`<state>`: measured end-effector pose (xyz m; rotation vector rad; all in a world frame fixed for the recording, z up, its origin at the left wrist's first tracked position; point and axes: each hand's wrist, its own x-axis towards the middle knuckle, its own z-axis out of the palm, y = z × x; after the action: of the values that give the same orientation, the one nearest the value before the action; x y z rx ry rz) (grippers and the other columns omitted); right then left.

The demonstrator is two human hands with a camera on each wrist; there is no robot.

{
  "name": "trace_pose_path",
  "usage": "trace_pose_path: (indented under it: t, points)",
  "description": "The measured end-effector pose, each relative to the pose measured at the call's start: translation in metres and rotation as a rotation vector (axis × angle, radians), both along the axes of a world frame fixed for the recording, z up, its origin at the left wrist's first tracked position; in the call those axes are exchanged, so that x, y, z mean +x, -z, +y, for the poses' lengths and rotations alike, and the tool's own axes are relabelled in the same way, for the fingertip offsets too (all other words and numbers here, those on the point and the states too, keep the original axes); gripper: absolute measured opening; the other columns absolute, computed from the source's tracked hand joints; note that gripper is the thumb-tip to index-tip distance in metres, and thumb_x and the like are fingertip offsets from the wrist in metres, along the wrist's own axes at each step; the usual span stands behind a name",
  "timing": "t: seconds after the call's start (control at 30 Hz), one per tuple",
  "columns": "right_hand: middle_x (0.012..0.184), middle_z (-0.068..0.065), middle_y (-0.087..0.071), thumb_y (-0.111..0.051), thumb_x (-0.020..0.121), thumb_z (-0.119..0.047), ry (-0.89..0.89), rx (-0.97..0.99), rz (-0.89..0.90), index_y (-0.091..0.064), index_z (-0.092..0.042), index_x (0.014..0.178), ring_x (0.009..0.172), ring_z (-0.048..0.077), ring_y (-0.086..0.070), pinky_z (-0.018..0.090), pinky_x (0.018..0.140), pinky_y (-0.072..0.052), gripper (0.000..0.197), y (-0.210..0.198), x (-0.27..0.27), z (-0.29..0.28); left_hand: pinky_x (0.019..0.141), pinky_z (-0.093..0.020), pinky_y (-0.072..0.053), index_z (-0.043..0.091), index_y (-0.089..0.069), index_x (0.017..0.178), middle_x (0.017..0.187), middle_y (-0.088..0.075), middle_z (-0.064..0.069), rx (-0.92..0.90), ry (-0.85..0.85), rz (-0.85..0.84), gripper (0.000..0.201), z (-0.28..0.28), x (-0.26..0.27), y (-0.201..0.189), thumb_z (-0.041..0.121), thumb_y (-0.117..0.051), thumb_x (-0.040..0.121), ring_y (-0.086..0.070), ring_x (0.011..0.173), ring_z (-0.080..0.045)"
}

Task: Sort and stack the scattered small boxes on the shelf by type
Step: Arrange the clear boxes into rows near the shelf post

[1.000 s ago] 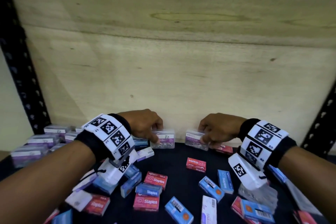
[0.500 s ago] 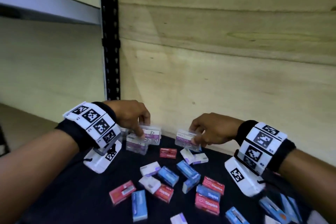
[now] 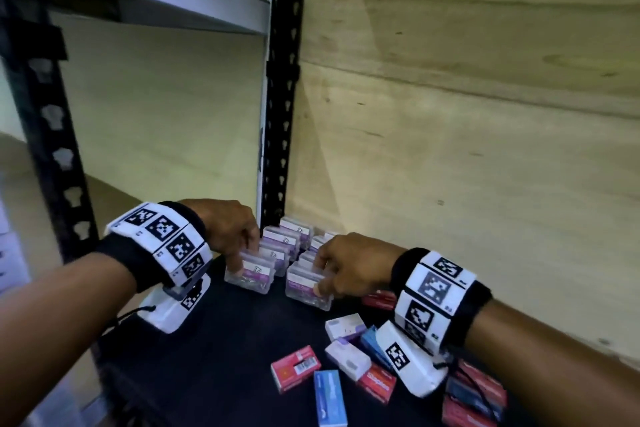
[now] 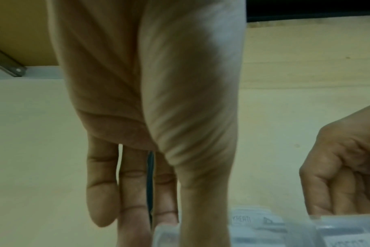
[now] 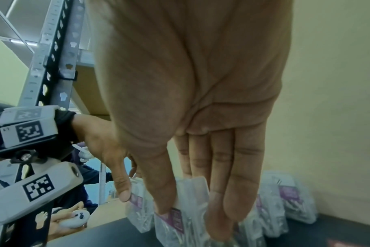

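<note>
Clear plastic boxes with purple labels stand in two rows [image 3: 287,239] in the shelf's back left corner. My left hand [image 3: 242,262] pinches the front clear box [image 3: 254,276] of the left row from above; that box [image 4: 165,235] shows under its fingertips. My right hand [image 3: 320,282] pinches the front clear box [image 3: 304,293] of the right row, thumb on its near face and fingers behind it [image 5: 173,222]. Both boxes rest on the black shelf surface [image 3: 225,340]. Loose red [image 3: 296,367], blue [image 3: 329,399] and white [image 3: 344,324] small boxes lie scattered near my right wrist.
A black perforated upright [image 3: 280,114] rises just behind the rows, with a wooden back panel [image 3: 450,149] to its right. Another upright [image 3: 52,114] stands at the front left. More red and blue boxes [image 3: 474,392] lie under my right forearm.
Both hands have carried their clear boxes left along the back of the shelf and brought them down at the front of the corner rows. The head view has swung left.
</note>
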<state>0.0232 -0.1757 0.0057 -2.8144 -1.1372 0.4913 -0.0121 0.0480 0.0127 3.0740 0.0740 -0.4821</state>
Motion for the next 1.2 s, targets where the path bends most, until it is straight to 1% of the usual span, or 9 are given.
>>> trace_pose_path:
  t: [0.17, 0.43, 0.53, 0.63, 0.7, 0.77, 0.9, 1.03, 1.2]
  points:
    - [0.097, -0.006, -0.063, -0.067, 0.092, -0.038, -0.012, -0.052, -0.009, -0.063, -0.022, 0.121, 0.103, 0.019, -0.062, 0.032, 0.089, -0.050, 0.033, 0.013, 0.002, 0.013, 0.075, -0.023, -0.042, 0.035, -0.065, 0.095, 0.106, -0.064, 0.012, -0.022, -0.003, 0.014, 0.032, 0.007, 0.005, 0.013, 0.031, -0.085, 0.071, -0.059, 0.095, -0.009]
    - [0.101, 0.000, -0.070, -0.067, 0.091, -0.037, -0.013, -0.032, -0.007, -0.066, -0.018, 0.114, 0.097, 0.020, -0.064, 0.035, 0.087, -0.053, 0.030, 0.019, 0.006, 0.015, 0.074, -0.022, -0.043, 0.035, -0.065, 0.096, 0.105, -0.064, 0.011, -0.048, 0.025, -0.005, 0.032, 0.012, 0.011, 0.023, 0.031, -0.085, 0.071, -0.059, 0.094, -0.008]
    - [0.105, 0.002, -0.070, -0.067, 0.090, -0.041, -0.008, -0.032, -0.018, -0.065, -0.016, 0.115, 0.098, 0.021, -0.064, 0.034, 0.086, -0.052, 0.035, 0.019, 0.006, 0.014, 0.069, -0.020, -0.042, 0.033, -0.065, 0.098, 0.104, -0.063, 0.011, -0.070, 0.014, -0.022, 0.034, 0.014, 0.010, 0.024, 0.028, -0.085, 0.072, -0.059, 0.088, -0.005]
    - [0.104, -0.002, -0.068, -0.067, 0.090, -0.044, 0.000, -0.023, -0.023, -0.063, -0.018, 0.118, 0.098, 0.019, -0.062, 0.032, 0.084, -0.050, 0.038, 0.017, 0.005, 0.011, 0.063, -0.016, -0.039, 0.030, -0.067, 0.105, 0.105, -0.064, 0.013, -0.076, 0.022, -0.038, 0.037, 0.015, 0.006, 0.019, 0.024, -0.084, 0.073, -0.056, 0.076, 0.002]
    - [0.098, -0.006, -0.064, -0.067, 0.090, -0.043, 0.005, -0.016, -0.026, -0.063, -0.020, 0.120, 0.098, 0.017, -0.061, 0.029, 0.080, -0.048, 0.039, 0.015, 0.003, 0.009, 0.062, -0.016, -0.038, 0.031, -0.066, 0.108, 0.106, -0.063, 0.016, -0.062, 0.023, -0.050, 0.038, 0.016, 0.001, 0.012, 0.024, -0.084, 0.074, -0.054, 0.073, 0.003]
    - [0.100, -0.006, -0.063, -0.067, 0.091, -0.042, 0.007, -0.015, -0.046, -0.062, -0.021, 0.123, 0.099, 0.017, -0.061, 0.028, 0.080, -0.046, 0.039, 0.012, 0.002, 0.004, 0.063, -0.016, -0.038, 0.032, -0.066, 0.109, 0.107, -0.062, 0.017, -0.051, 0.023, -0.063, 0.039, 0.015, -0.003, 0.005, 0.025, -0.083, 0.075, -0.053, 0.073, 0.004]
    - [0.117, -0.003, -0.065, -0.069, 0.088, -0.045, 0.034, -0.009, -0.085, -0.061, -0.024, 0.123, 0.103, 0.019, -0.062, 0.032, 0.088, -0.051, 0.042, 0.004, 0.000, -0.009, 0.063, -0.016, -0.038, 0.032, -0.066, 0.109, 0.105, -0.063, 0.018, -0.042, 0.042, -0.086, 0.037, 0.005, -0.012, -0.006, 0.028, -0.082, 0.077, -0.055, 0.078, 0.004]
    - [0.115, -0.004, -0.066, -0.071, 0.086, -0.047, 0.070, -0.003, -0.085, -0.063, -0.026, 0.118, 0.098, 0.018, -0.061, 0.029, 0.081, -0.048, 0.039, -0.005, -0.005, -0.034, 0.065, -0.016, -0.041, 0.032, -0.065, 0.109, 0.103, -0.064, 0.016, -0.042, 0.105, -0.106, 0.035, -0.018, -0.016, -0.015, 0.031, -0.080, 0.078, -0.058, 0.084, 0.000]
    - [0.115, -0.004, -0.068, -0.069, 0.088, -0.046, 0.152, -0.046, -0.089, -0.063, -0.025, 0.119, 0.096, 0.017, -0.062, 0.031, 0.086, -0.050, 0.039, -0.013, -0.012, -0.085, 0.075, -0.020, -0.049, 0.032, -0.067, 0.107, 0.099, -0.066, 0.016, -0.073, 0.226, -0.129, 0.028, -0.066, -0.016, -0.021, 0.035, -0.077, 0.081, -0.062, 0.087, -0.003]
